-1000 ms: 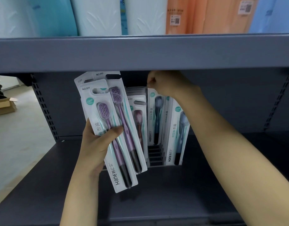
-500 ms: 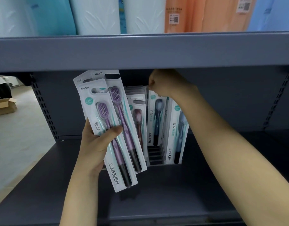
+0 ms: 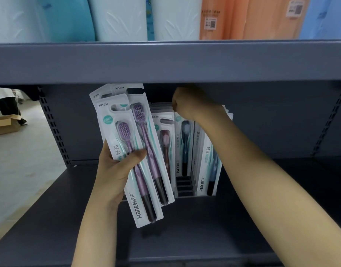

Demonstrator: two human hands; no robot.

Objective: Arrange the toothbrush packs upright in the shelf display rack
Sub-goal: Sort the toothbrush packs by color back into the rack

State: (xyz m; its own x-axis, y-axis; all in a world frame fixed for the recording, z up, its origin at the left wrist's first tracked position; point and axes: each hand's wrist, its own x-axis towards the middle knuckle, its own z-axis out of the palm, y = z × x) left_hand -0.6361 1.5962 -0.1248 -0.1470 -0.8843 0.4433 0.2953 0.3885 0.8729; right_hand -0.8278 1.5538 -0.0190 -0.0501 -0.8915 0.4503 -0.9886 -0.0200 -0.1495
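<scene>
Left hand (image 3: 115, 170): grips a fanned bunch of purple toothbrush packs (image 3: 138, 155), thumb across the front card, fingers behind; the bunch is tilted, tops leaning left, held in front of and just left of the rack, clear of the shelf board. At least three cards show, marked NO.911 at the top. Right hand (image 3: 187, 102): reaches in under the upper shelf (image 3: 165, 62), fingers curled at the tops of the standing packs; whether it pinches one of them cannot be told, as the fingertips are hidden. Display rack (image 3: 184, 186): dark, slotted, sitting toward the back of the lower shelf (image 3: 185, 237). Standing packs (image 3: 182, 147): upright in rows in the rack, a dark red brush at left, dark blue in the middle, another blue at right beside the forearm. Above: rolled goods (image 3: 117, 18) in white, teal, orange and blue. Far left: cardboard box (image 3: 4, 125) on the floor, a person's legs behind it.
</scene>
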